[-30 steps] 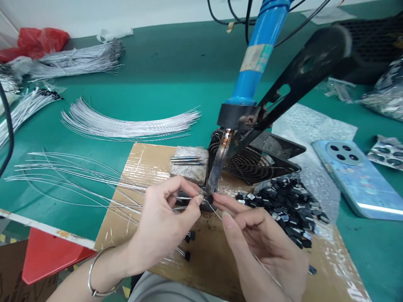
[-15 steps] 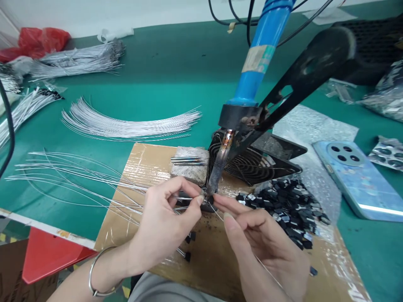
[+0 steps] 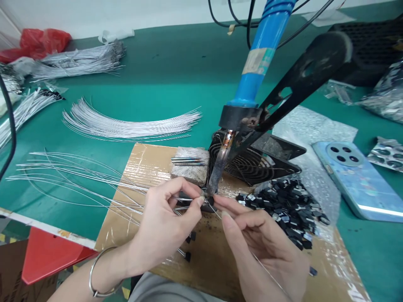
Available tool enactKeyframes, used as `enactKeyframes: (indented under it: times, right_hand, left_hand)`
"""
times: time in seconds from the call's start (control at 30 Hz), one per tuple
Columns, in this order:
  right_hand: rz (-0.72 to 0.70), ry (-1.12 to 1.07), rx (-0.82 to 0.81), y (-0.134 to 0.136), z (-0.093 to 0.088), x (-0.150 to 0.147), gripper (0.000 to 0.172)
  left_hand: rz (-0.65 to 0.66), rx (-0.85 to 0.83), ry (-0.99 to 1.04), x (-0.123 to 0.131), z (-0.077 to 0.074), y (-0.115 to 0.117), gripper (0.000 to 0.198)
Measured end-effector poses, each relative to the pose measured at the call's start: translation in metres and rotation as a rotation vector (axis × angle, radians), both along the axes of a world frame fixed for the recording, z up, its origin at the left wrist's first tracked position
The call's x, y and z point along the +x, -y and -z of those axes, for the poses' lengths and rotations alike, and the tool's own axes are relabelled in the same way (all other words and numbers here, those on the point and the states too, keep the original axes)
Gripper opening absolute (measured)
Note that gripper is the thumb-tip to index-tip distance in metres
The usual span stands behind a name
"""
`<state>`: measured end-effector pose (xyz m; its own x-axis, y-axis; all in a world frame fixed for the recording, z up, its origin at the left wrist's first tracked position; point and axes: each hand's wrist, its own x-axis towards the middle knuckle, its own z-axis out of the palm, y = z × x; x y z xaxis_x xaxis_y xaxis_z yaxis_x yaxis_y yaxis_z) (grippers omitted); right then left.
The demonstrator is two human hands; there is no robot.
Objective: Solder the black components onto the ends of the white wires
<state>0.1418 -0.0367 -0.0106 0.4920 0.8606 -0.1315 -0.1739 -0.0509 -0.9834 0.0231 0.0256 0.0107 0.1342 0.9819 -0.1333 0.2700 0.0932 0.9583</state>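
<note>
My left hand (image 3: 163,222) pinches a thin silver wire (image 3: 147,188) with thumb and forefinger, its end held at the soldering iron tip (image 3: 215,178). My right hand (image 3: 261,247) pinches another fine wire (image 3: 267,272) that trails back over the palm, its fingertips meeting the left hand's just under the tip. The blue-handled soldering iron (image 3: 256,58) hangs tilted in a black stand (image 3: 302,79). A small black part sits at the tip, mostly hidden by my fingers.
A taped cardboard sheet (image 3: 151,163) lies under my hands. A pile of black components (image 3: 289,209) sits on the right, a black fan (image 3: 252,163) behind. Silver wire bundles (image 3: 126,126) fan out on the green table. A blue phone (image 3: 355,176) lies at right. Two loose black parts (image 3: 188,245) rest by my left wrist.
</note>
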Motion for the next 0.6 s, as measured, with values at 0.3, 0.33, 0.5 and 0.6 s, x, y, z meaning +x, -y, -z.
enactKeyframes:
  times: [0.3,0.33,0.5,0.6]
  right_hand:
    - [0.012,0.039,-0.002,0.0004,0.0021,-0.0003,0.023]
    - [0.019,0.052,0.003,0.0005,0.0027,0.0000,0.023]
    - [-0.011,0.077,0.045,0.0016,0.0038,0.0005,0.021]
    - [0.016,0.046,0.024,0.0015,0.0037,0.0005,0.023]
  left_hand:
    - [-0.001,0.011,0.001,0.0012,-0.0006,0.0001,0.013]
    - [-0.002,0.016,-0.001,0.0010,-0.0003,0.0003,0.013]
    - [0.000,0.036,-0.009,0.0008,0.0009,0.0008,0.013]
    - [-0.005,0.032,0.000,0.0016,0.0005,0.0006,0.013]
